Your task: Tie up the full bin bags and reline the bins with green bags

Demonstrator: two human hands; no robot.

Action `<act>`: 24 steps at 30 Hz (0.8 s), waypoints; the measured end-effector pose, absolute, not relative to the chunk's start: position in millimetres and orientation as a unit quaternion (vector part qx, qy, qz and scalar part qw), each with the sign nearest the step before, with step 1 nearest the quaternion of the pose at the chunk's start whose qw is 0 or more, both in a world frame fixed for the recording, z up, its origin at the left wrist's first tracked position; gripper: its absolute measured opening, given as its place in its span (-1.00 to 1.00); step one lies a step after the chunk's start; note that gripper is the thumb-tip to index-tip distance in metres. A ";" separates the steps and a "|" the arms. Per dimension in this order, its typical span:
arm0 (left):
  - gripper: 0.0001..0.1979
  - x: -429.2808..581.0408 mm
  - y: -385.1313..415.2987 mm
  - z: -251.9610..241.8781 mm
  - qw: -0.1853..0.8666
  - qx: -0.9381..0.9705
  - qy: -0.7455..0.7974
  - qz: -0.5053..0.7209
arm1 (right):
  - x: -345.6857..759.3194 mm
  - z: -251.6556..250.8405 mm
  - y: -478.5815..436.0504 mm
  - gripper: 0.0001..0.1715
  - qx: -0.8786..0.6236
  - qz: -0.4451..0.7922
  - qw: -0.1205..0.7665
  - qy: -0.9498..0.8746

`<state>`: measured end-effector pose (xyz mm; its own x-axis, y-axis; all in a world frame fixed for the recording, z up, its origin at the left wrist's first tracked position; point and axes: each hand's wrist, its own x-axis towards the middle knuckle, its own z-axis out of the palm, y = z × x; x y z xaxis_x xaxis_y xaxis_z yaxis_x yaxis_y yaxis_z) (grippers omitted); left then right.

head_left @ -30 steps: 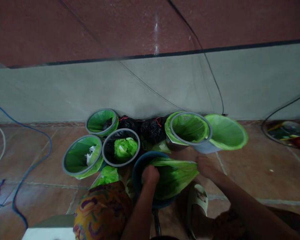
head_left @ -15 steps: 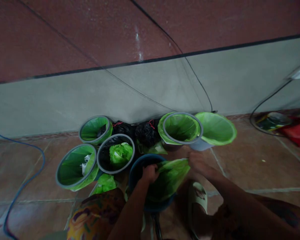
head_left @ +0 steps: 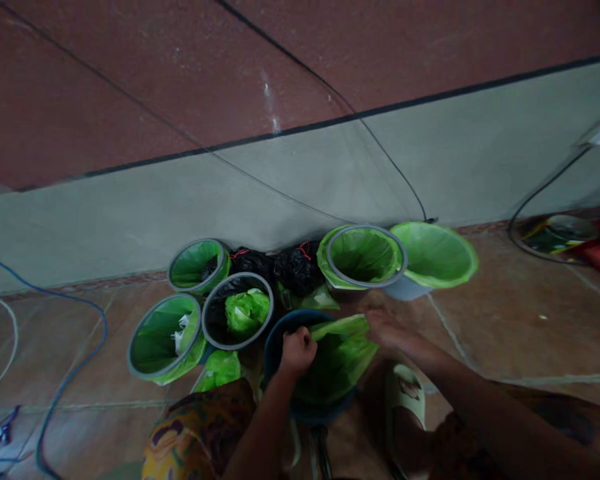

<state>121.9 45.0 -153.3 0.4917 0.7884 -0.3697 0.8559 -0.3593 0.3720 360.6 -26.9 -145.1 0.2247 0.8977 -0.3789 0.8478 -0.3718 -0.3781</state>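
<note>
On the tiled floor (head_left: pixel 460 313), between the person's feet, sits a blue bin (head_left: pixel 274 337) with a green bag (head_left: pixel 337 360) spread inside it. The left hand (head_left: pixel 299 350) has its fingers closed on the bag's near-left edge, over the bin; the right hand (head_left: pixel 380 328) pinches the opposite edge, just past the rim. The bag is thin, wrinkled and slightly see-through, pulled into a slanting fold along its top (its depths fall into shadow).

Beside it, a grey-rimmed bin (head_left: pixel 215 323) with a black liner holds crumpled green plastic (head_left: pixel 247 312). The front-left bin (head_left: pixel 153 343), lined in green, contains white scraps (head_left: pixel 181 333); the back-left bin (head_left: pixel 187 267) has a dark lump (head_left: pixel 209 268) too dim to identify. Two black bags (head_left: pixel 296 267) with red ties lean by the wall (head_left: pixel 260 207), left of two more green-lined bins (head_left: pixel 365 257).
</note>
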 end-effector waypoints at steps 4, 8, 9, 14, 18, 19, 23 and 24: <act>-0.93 120.4 46.7 -128.6 0.237 0.856 0.458 -0.029 | 340.4 -117.5 -13.3 -0.42 -0.692 0.367 0.105 -0.613; -0.93 117.4 54.3 -106.6 0.192 0.871 0.449 -0.051 | 325.7 -109.4 -5.9 -0.77 -0.681 0.336 0.094 -0.644; -0.91 115.8 56.8 -102.3 0.182 0.873 0.447 -0.063 | 322.6 -110.3 -5.8 -0.83 -0.691 0.318 0.093 -0.643; -0.60 108.1 64.9 -91.5 0.183 0.886 0.413 -0.104 | 310.6 -120.3 -10.0 -0.87 -0.714 0.269 0.138 -0.631; -0.45 112.7 65.6 -89.9 0.241 0.895 0.370 -0.061 | 302.0 -123.9 -13.2 -0.86 -0.693 0.257 0.211 -0.640; -0.56 114.6 65.9 -90.0 0.248 0.898 0.359 -0.048 | 299.9 -123.8 -13.4 -0.84 -0.686 0.259 0.228 -0.641; -0.89 117.1 68.0 -93.2 0.241 0.909 0.340 -0.021 | 294.3 -121.8 -12.2 -0.80 -0.702 0.253 0.266 -0.611; -0.89 116.7 68.0 -94.6 0.241 0.907 0.346 -0.021 | 293.2 -121.3 -11.7 -0.80 -0.708 0.252 0.271 -0.601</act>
<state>116.7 68.0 -94.6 0.7602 0.6168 -0.2041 0.6367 -0.6448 0.4230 293.2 -11.7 -121.3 0.1500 0.9882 -0.0323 0.7151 -0.1310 -0.6867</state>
